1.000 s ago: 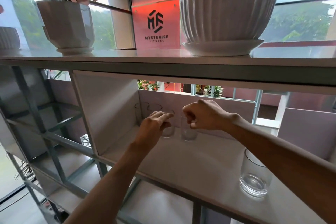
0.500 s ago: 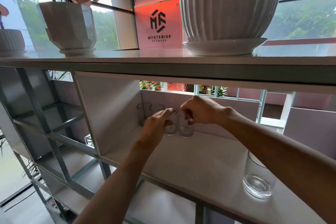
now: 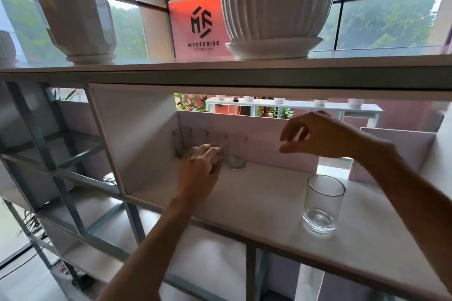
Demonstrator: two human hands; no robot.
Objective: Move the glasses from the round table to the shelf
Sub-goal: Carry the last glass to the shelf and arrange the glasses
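The left hand (image 3: 200,166) was tucked deep into the shelf (image 3: 256,198), fingers curled round the third glass (image 3: 220,144) of a row of four standing against the back panel in the left corner. The right hand (image 3: 318,134) hung in the air off to the side, fingers loose and holding nothing, well apart from the left. A fifth glass (image 3: 322,205) stood alone near the front edge, close by the right forearm; the round table was nowhere in sight. The danger, to my eye, lay in how tightly that row was packed: the end glass (image 3: 236,151) stood just beside the one being held, so a sideways nudge could knock glass on glass or tip it, and drawing the left hand out carelessly might catch a knuckle on the neighbours. A dropped right elbow could just as easily sweep the fifth glass off the front edge. The board was smooth and white, likely slick under glass bases. Up top sat a big ribbed pot (image 3: 276,0) in its saucer and a faceted pot (image 3: 78,24), a red-lit sign (image 3: 204,29) between them, with windows behind showing green trees and grey metal framing forming the open bays to the left
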